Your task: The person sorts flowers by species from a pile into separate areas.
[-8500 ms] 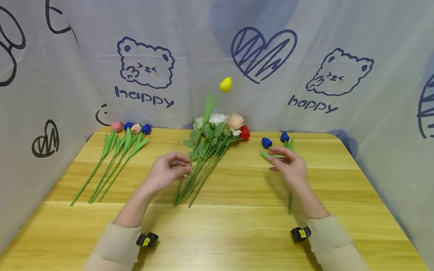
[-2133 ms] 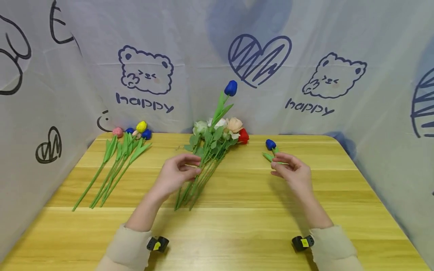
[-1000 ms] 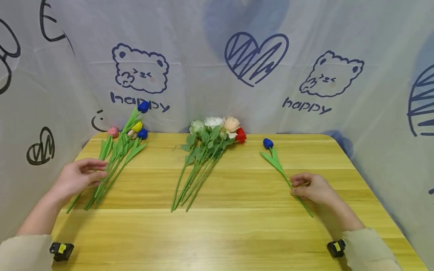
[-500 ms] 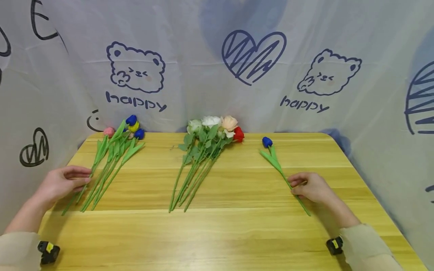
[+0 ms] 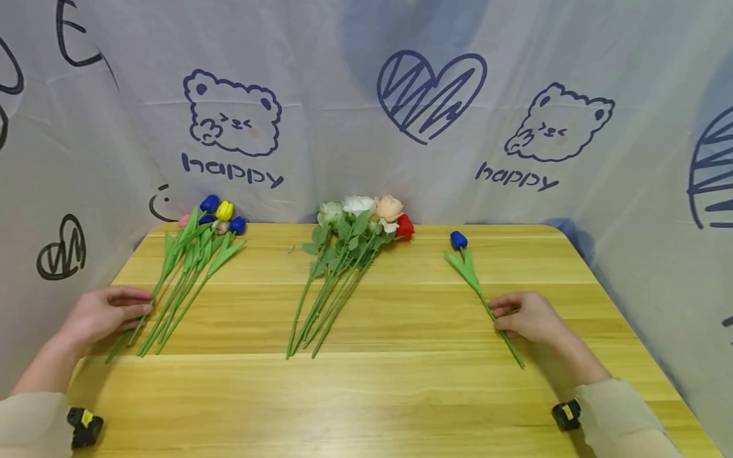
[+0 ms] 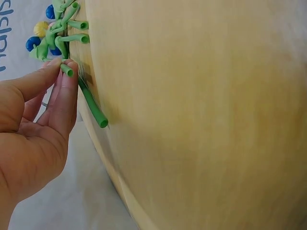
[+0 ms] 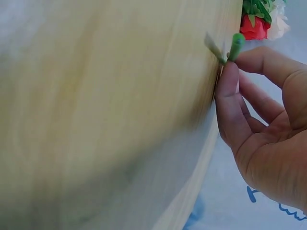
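At the table's left side my left hand (image 5: 105, 315) pinches the stem of a blue tulip (image 5: 210, 203) between thumb and fingertips. Its cut stem end (image 6: 68, 71) pokes out past the thumb in the left wrist view. This tulip lies across a group of other tulips: a yellow tulip (image 5: 225, 210), another blue tulip (image 5: 237, 225) and pink ones partly hidden behind leaves. Over on the right, my right hand (image 5: 529, 316) pinches the lower stem of a single blue tulip (image 5: 458, 240), which slants across the boards. The right wrist view shows its green stem (image 7: 236, 46) at the fingertips.
A bunch of leafy stems lies mid-table, with a white flower (image 5: 359, 204), a peach flower (image 5: 389, 208), a red rose (image 5: 404, 227) and a pale green one. Behind the wooden table (image 5: 366, 407) hangs a printed cloth (image 5: 332, 140), which also closes in both sides.
The yellow tulip, then a blue tulip, went with my left hand to the left group. The latest blue bloom has sunk lower and leftward. My right hand moved down the remaining tulip's stem.
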{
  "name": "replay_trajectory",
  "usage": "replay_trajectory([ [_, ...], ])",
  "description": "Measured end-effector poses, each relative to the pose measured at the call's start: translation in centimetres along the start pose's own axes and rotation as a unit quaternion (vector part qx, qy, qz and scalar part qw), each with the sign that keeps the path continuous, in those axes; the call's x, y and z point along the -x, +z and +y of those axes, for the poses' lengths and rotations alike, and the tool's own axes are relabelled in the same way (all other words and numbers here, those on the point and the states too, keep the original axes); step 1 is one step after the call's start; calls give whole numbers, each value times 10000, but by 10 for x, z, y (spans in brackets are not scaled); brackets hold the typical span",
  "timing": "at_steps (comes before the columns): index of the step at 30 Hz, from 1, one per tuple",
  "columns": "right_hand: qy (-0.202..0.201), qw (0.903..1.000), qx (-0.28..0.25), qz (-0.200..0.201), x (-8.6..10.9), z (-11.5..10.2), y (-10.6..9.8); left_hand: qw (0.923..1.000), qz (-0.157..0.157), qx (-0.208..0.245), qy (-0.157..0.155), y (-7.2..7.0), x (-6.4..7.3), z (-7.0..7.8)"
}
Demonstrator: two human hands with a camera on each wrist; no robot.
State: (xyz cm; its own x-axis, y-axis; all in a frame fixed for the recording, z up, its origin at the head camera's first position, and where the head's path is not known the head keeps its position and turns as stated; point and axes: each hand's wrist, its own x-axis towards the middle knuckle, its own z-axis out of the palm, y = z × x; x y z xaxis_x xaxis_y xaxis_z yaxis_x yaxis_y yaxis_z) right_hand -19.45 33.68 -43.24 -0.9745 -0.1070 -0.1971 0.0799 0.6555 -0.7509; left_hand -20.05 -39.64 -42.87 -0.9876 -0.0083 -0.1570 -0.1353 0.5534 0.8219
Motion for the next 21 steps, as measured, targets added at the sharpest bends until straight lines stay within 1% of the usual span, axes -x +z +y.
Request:
replay_trajectory([
  [7, 30, 10000, -13, -45, 0, 1, -2, 10000, -48, 56, -51, 0, -1, 1],
  [11, -19, 10000, -63, -53, -1, 2, -3, 9999, -62, 85, -37, 0, -2, 0],
  [13, -36, 9999, -105, -56, -1, 4, -3, 10000, -44, 27, -14, 0, -1, 1],
  [17, -30, 9996, -288, -52, -1, 5, -3, 9999, -8, -112, 35, 1, -1, 1],
  [21, -53, 9986, -523, 18, -1, 5, -2, 9999, 88, -120, 71, 3, 1, 1],
])
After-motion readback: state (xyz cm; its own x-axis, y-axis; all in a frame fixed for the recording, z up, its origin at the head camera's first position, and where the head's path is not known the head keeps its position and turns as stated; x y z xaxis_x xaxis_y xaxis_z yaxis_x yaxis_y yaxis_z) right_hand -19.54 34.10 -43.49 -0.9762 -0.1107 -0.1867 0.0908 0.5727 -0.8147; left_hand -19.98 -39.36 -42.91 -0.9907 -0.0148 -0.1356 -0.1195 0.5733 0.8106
